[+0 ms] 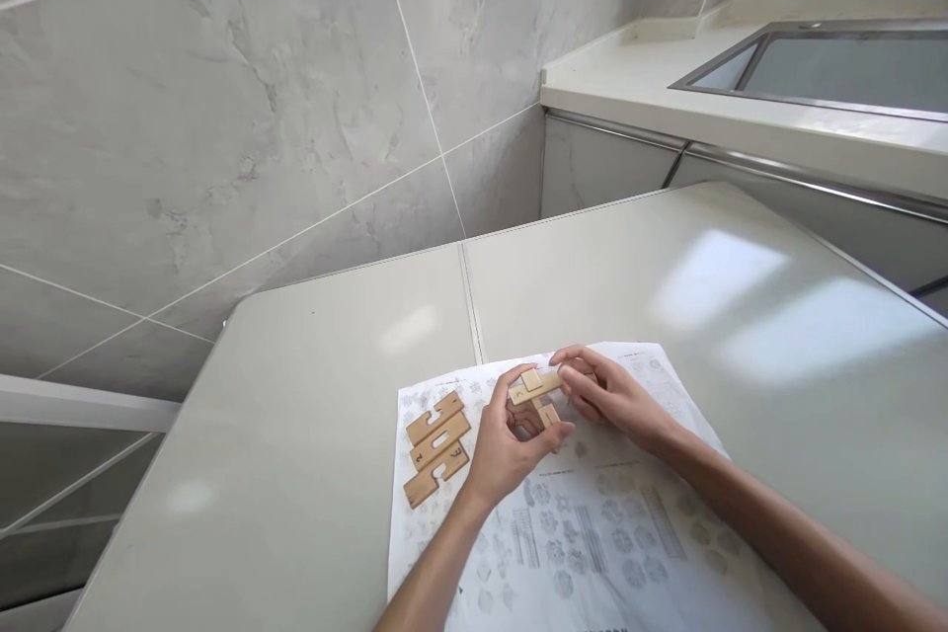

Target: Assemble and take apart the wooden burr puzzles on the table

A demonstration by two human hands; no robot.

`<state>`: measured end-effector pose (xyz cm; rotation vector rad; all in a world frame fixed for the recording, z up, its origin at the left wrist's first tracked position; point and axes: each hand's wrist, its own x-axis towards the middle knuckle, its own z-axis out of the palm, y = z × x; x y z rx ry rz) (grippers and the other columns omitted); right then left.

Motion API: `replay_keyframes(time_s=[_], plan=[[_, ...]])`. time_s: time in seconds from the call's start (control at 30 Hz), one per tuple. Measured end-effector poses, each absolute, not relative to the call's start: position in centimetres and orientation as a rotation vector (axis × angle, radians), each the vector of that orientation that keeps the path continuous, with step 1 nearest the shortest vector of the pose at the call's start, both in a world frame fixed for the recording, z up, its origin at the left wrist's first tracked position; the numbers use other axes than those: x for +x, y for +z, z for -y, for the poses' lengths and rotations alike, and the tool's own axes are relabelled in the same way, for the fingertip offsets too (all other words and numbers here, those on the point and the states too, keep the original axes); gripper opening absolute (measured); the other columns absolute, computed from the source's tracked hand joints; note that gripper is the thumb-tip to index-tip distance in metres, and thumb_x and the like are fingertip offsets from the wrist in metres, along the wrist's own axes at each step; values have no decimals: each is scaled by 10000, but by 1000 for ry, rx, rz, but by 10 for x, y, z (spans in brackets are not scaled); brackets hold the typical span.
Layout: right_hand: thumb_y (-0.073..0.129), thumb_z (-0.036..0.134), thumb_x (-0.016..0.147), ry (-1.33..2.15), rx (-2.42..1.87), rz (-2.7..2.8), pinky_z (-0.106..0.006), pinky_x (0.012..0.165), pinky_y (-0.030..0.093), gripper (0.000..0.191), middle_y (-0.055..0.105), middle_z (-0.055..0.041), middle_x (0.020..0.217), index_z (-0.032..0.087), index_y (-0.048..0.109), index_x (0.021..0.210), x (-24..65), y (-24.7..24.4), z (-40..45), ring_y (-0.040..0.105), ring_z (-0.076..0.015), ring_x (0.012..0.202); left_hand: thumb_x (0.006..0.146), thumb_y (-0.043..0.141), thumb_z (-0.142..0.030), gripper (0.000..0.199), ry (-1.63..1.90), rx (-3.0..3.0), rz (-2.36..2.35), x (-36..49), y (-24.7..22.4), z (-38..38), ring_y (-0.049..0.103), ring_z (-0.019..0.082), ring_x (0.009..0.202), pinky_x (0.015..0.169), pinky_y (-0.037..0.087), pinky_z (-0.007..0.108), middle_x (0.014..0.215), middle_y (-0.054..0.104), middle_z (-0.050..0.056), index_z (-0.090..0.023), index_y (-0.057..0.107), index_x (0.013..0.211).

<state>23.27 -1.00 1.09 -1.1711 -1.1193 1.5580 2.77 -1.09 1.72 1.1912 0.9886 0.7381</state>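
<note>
My left hand (511, 439) is closed around interlocked wooden puzzle pieces (539, 391), thumb along the lower side and fingers behind. At the right end of the long upper piece, my right hand (601, 393) pinches with thumb and index finger. One piece crosses the long one and another juts out below it. To the left, several flat notched wooden pieces (438, 441) lie side by side, some with handwritten numbers. Beneath both hands is a large printed sheet (548, 553) with small puzzle diagrams. The fingers partly hide how the held pieces join.
The sheet lies on a pale glossy table (296, 434) with a seam down its middle. Behind it stands a grey tiled wall (222, 99). A white counter (607, 79) with a metal-framed sink (829, 64) is at the far right.
</note>
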Motion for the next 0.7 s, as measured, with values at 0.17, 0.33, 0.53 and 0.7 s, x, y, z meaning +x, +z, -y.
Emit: replay_keyframes(time_s=[0.17, 0.33, 0.53, 0.7], plan=[[658, 466, 991, 1738, -944, 595, -291, 582, 450, 213, 536, 14, 780, 258, 629, 1022, 240, 13, 1, 489, -164, 653, 773, 958, -443, 845, 758, 1151, -998, 29, 19, 11, 704, 169, 672, 697, 583, 287, 841, 742, 6, -253, 505, 1461], [750, 250, 904, 1757, -821, 357, -377, 912, 607, 250, 721, -46, 1079, 272, 653, 1132, 243, 13, -2, 708, -212, 992, 810, 933, -458, 813, 824, 1110, -994, 31, 19, 10, 675, 139, 623, 688, 582, 276, 832, 744, 1, -247, 485, 1455], [797, 348, 981, 1740, -909, 455, -337, 1158, 543, 469, 723, -95, 1432, 262, 636, 1414, 245, 10, 0, 687, -211, 1323, 833, 917, -453, 813, 879, 1058, -980, 31, 17, 10, 658, 131, 629, 623, 589, 260, 881, 727, 2, -263, 454, 1474], [864, 434, 925, 1723, -938, 491, -238, 897, 647, 355, 784, -65, 1168, 219, 777, 1194, 249, 1, -1, 754, -159, 945, 826, 922, -451, 818, 902, 1036, -989, 32, 13, 11, 655, 126, 642, 615, 593, 256, 958, 745, 27, -266, 455, 1471]])
